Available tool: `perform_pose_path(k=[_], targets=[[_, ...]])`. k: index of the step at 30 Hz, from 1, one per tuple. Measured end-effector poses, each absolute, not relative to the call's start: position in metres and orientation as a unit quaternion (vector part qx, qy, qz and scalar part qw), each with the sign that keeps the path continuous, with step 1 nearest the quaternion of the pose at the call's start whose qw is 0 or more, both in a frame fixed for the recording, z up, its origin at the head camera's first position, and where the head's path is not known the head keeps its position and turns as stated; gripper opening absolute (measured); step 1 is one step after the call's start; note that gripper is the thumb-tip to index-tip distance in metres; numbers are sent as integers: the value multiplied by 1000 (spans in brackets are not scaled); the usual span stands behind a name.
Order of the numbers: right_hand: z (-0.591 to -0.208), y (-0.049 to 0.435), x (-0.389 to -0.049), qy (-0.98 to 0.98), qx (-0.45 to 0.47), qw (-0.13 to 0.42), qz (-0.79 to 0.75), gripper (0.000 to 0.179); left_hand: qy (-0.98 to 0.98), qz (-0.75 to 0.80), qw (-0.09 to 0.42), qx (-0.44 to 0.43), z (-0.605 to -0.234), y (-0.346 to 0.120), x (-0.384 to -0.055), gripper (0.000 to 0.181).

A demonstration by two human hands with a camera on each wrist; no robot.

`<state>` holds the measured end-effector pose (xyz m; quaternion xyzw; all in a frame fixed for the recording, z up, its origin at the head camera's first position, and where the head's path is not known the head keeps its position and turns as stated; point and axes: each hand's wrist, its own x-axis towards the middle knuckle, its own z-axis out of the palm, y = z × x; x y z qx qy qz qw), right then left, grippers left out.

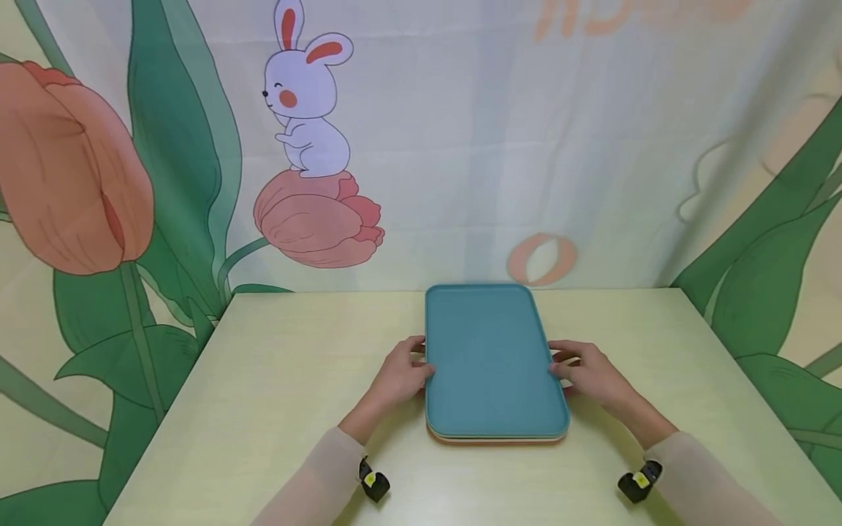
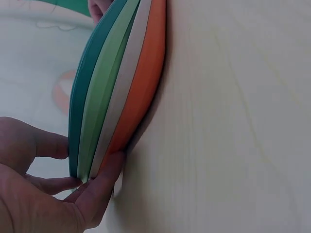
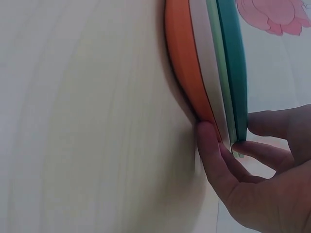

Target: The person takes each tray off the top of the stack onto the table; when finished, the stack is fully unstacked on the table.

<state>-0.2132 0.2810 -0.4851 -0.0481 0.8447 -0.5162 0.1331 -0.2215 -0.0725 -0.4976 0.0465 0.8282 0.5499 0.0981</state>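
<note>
A stack of rectangular trays lies on the table, its topmost teal tray (image 1: 493, 358) face up. In the left wrist view the layers below show as a light green tray (image 2: 95, 107), a beige tray (image 2: 119, 97) and, at the bottom, an orange tray (image 2: 146, 73). My left hand (image 1: 401, 372) grips the stack's left side, thumb at the teal rim and other fingers spread down along the tray edges. Opposite it, my right hand (image 1: 588, 372) holds the right side in the same way, one fingertip reaching the orange tray's lower edge.
The pale wooden table (image 1: 296, 380) extends on both sides of the stack. Behind it hangs a printed curtain (image 1: 460, 146) with a rabbit and tulips, close to the stack's far end. A small black camera (image 1: 375, 482) sits at the left wrist, another camera (image 1: 639, 482) at the right.
</note>
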Motion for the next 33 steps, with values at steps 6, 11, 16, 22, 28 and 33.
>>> perform_pose_path(k=[6, 11, 16, 22, 28, 33], targets=[[-487, 253, -214, 849, -34, 121, -513, 55, 823, 557, 101, 40, -500, -98, -222, 61], [-489, 242, -212, 857, -35, 112, -502, 55, 815, 569, 105, 38, -500, -108, -220, 59], [-491, 240, -215, 858, -39, 112, -500, 55, 828, 552, 90, 32, -499, -108, -220, 59], [-492, 230, -221, 847, -44, 120, -516, 56, 862, 503, 54, 22, -499, -116, -223, 54], [-491, 223, -228, 850, -48, 113, -512, 57, 886, 463, 8, 32, -493, -120, -224, 50], [-492, 219, -230, 856, -54, 114, -501, 57, 893, 447, 43, 35, -484, -122, -220, 60]])
